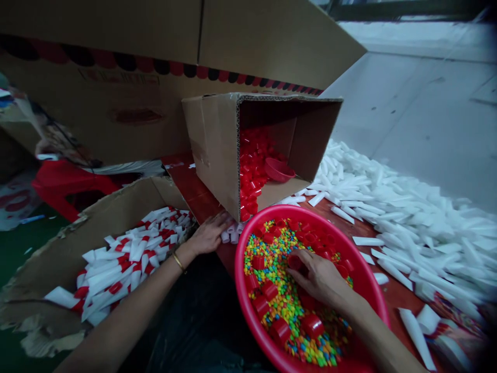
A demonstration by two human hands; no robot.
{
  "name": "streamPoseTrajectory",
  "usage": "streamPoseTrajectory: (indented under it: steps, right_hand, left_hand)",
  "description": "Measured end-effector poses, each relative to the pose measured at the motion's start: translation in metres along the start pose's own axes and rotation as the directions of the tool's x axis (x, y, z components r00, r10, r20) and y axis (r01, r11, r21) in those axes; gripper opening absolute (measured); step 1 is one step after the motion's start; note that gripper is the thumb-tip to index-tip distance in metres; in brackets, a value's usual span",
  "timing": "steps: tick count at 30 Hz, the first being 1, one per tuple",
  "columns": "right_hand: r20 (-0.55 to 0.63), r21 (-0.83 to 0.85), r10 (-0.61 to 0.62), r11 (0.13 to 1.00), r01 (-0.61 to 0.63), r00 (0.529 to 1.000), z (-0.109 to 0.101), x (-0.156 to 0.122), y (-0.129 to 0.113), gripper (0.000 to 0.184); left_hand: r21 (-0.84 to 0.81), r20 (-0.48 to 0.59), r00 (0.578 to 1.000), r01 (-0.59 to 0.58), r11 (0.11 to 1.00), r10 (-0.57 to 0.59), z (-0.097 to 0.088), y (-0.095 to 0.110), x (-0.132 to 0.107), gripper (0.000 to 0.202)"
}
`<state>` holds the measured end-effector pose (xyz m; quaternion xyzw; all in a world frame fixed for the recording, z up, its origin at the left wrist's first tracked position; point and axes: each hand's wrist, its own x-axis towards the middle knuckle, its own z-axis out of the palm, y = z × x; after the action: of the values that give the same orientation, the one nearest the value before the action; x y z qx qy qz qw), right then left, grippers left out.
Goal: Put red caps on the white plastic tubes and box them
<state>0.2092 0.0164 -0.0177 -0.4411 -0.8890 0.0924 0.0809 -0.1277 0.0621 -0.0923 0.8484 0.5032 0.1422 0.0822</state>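
My left hand (209, 233) is at the table edge beside the basin, fingers closed over a small bunch of white plastic tubes (232, 234); its fingertips are partly hidden. A bracelet is on that wrist. My right hand (319, 277) is inside the pink-red basin (241, 282), thumb and fingers closed round a red cap (297, 263). Beneath it lie many small multicoloured candies (285, 311). More red caps (312, 325) are scattered over the candies, with a cluster along the basin's far side.
Behind the basin, a cardboard box (215, 150) on its side holds red caps (254, 166) and a small red bowl (280, 170). White tubes (388, 207) are heaped at right. At left, a torn carton (42, 259) contains red-capped tubes (124, 259). A red stool (68, 181) stands beyond.
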Motion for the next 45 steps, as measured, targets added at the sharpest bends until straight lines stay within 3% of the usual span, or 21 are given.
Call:
streamPoseTrajectory:
  steps: [4,9,14,17,21,26,29,34,38,41,43,45]
  right_hand:
    - [0.026,0.008,0.0,1.0,-0.001,1.0,-0.001,0.001,0.0,0.024]
    - [0.045,0.005,0.011,1.0,-0.011,0.999,-0.002,0.0,0.001,0.021]
    - [0.044,0.01,-0.006,1.0,0.006,0.999,-0.002,0.0,0.002,0.021]
    - [0.057,0.013,0.0,1.0,0.0,0.998,-0.004,0.001,0.001,0.022]
    - [0.075,-0.025,0.004,1.0,-0.003,0.997,-0.007,0.002,-0.003,0.025]
    - [0.066,-0.231,0.038,0.973,-0.022,0.997,-0.006,0.005,-0.012,0.025]
    - [0.127,-0.356,0.093,0.934,-0.042,0.988,-0.007,0.009,-0.019,0.021]
    - [0.262,-0.446,0.072,0.893,0.055,0.962,-0.008,0.023,-0.029,0.024]
    - [0.336,-0.342,0.06,0.938,0.062,0.94,-0.008,0.035,-0.032,0.026]
    - [0.283,-0.19,0.102,0.981,-0.049,0.954,-0.011,0.033,-0.026,0.026]
    - [0.207,0.061,0.133,0.987,-0.149,0.969,-0.012,0.027,-0.019,0.031]
    - [0.154,0.362,0.168,0.907,-0.214,0.974,-0.013,0.018,-0.013,0.036]
  left_hand:
    - [-0.028,0.076,0.982,-0.173,0.984,0.175,-0.013,-0.009,0.01,0.062]
    - [-0.064,0.134,0.94,-0.309,0.949,0.315,-0.018,-0.014,0.024,0.054]
    - [-0.075,0.132,0.928,-0.341,0.937,0.348,-0.011,-0.018,0.033,0.043]
    - [-0.077,0.12,0.937,-0.322,0.944,0.329,-0.008,-0.021,0.029,0.048]
    - [-0.063,0.09,0.97,-0.222,0.973,0.227,-0.003,-0.024,0.019,0.058]
    - [-0.037,0.047,0.998,-0.033,0.999,0.035,0.005,-0.016,0.014,0.053]
    - [-0.032,0.044,0.996,0.083,0.996,-0.081,0.007,-0.004,0.017,0.043]
    - [-0.014,0.06,0.96,0.275,0.961,-0.273,0.002,0.018,0.018,0.033]
    - [-0.014,0.041,0.923,0.383,0.924,-0.382,-0.002,0.03,0.009,0.024]
    - [-0.066,0.022,0.889,0.458,0.886,-0.458,-0.003,0.032,-0.003,0.024]
    - [-0.109,0.001,0.857,0.513,0.852,-0.515,-0.005,0.033,-0.012,0.031]
    - [-0.194,-0.046,0.818,0.556,0.808,-0.574,-0.013,0.038,-0.021,0.04]
